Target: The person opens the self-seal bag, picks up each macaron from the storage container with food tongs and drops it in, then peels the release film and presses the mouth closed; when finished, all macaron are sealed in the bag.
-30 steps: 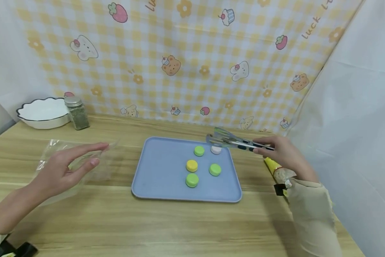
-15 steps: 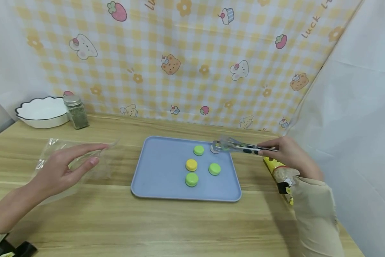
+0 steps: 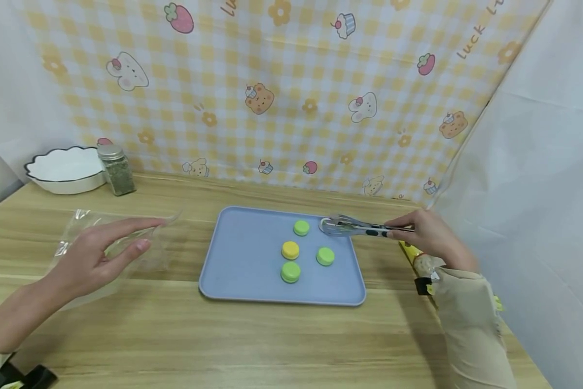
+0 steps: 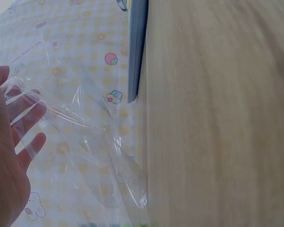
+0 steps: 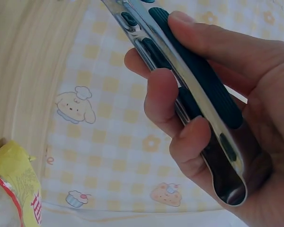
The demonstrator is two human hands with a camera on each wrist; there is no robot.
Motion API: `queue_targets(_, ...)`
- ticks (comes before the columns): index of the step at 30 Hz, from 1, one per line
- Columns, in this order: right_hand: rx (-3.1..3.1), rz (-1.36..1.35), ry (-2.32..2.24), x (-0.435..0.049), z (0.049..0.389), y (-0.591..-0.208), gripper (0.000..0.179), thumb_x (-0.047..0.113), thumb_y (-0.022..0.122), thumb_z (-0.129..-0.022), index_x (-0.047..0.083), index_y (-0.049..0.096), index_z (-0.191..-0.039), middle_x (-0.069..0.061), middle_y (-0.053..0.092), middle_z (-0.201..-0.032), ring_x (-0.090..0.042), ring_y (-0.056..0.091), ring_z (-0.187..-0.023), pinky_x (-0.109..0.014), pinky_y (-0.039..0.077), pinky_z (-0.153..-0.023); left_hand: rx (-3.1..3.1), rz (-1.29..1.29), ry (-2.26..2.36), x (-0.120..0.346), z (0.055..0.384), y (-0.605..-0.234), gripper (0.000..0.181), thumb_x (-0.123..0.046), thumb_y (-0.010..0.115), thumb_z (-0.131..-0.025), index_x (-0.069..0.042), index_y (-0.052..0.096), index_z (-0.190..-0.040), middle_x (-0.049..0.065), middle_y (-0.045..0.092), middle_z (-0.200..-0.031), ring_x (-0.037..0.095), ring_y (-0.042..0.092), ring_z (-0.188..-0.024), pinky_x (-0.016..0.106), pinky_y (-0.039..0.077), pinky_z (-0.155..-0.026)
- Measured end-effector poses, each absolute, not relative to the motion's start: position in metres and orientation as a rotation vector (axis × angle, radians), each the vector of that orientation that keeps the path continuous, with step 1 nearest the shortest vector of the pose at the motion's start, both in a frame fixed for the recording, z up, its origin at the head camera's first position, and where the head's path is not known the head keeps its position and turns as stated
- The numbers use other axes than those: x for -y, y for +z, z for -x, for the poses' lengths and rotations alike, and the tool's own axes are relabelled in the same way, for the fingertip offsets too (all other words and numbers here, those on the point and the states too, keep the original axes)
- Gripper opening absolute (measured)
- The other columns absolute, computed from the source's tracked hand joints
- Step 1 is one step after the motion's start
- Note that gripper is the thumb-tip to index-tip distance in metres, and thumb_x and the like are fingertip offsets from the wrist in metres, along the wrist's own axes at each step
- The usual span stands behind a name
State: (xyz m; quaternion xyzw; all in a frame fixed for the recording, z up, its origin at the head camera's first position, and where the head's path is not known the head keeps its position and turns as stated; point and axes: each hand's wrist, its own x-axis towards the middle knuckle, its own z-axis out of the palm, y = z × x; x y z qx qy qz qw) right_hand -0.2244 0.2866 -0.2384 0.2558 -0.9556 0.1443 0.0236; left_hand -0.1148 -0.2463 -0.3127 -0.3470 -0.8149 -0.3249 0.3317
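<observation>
My right hand (image 3: 429,237) grips metal tongs (image 3: 356,228) with dark handle grips (image 5: 206,87). The tong heads lie around a white macaron (image 3: 322,225) at the back right corner of the blue-grey tray (image 3: 249,256) and partly hide it. A yellow macaron (image 3: 290,250) and several green macarons (image 3: 325,256) sit on the tray nearby. Left of the tray, my left hand (image 3: 96,256) has thumb and fingers spread apart at the mouth of a clear plastic bag (image 4: 92,132). The film drapes over those fingers in the left wrist view. A bit of green shows behind the hand.
A white scalloped dish (image 3: 67,172) and a glass jar of dried herbs (image 3: 118,172) stand at the back left. Beneath the right forearm lies a yellow food packet (image 5: 16,182). A patterned cloth (image 3: 291,108) hangs behind the wooden table (image 3: 252,346).
The tongs have come down from above the tray's back right corner, their heads drawing closer together around the white macaron. My left hand and the bag stay where they were.
</observation>
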Motion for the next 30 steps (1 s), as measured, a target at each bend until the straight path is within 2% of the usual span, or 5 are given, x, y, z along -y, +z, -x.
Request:
queue_targets(5, 2.955, -0.785, 0.442, -0.287, 0.224, -0.238, 0.021, 0.016, 0.069, -0.085, 0.005, 0.073, -0.102, -0.01, 0.07, -0.091, -0.011, 0.051, -0.056, -0.029, 0.041, -0.053, 2.135, 0.917, -0.867, 0.246, 0.114, -0.313, 0.028, -0.001, 0.055, -0.09, 0.0, 0.063, -0.117, 0.01, 0.065, -0.112, 0.0, 0.056, -0.098, 0.014, 0.037, -0.081)
queue_targets(13, 2.928, -0.8, 0.479, -0.291, 0.219, -0.232, 0.024, 0.016, 0.066, -0.088, 0.003, 0.071, -0.107, -0.007, 0.07, -0.085, -0.009, 0.052, -0.051, -0.027, 0.041, -0.048, 2.076, 0.939, -0.874, 0.247, 0.115, -0.313, 0.025, -0.008, 0.056, -0.092, 0.003, 0.065, -0.113, 0.01, 0.066, -0.109, 0.004, 0.056, -0.108, 0.015, 0.038, -0.09)
queue_targets(26, 2.874, -0.797, 0.509, -0.29, 0.209, -0.22, 0.026, 0.02, 0.066, -0.088, 0.003, 0.071, -0.107, -0.001, 0.068, -0.077, -0.007, 0.053, -0.051, -0.026, 0.042, -0.049, 2.031, 0.979, -0.9, 0.238, 0.111, -0.303, 0.024, -0.005, 0.05, -0.095, 0.008, 0.064, -0.109, 0.013, 0.067, -0.107, 0.005, 0.057, -0.107, 0.016, 0.039, -0.089)
queue_targets(30, 2.861, -0.8, 0.496, -0.286, 0.206, -0.216, 0.027, 0.024, 0.066, -0.088, 0.006, 0.071, -0.107, 0.004, 0.064, -0.067, -0.007, 0.047, -0.046, -0.026, 0.039, -0.046, 2.03, 0.978, -0.893, 0.239, 0.111, -0.303, 0.025, -0.004, 0.048, -0.096, 0.008, 0.065, -0.109, 0.014, 0.066, -0.108, 0.006, 0.057, -0.108, 0.016, 0.038, -0.089)
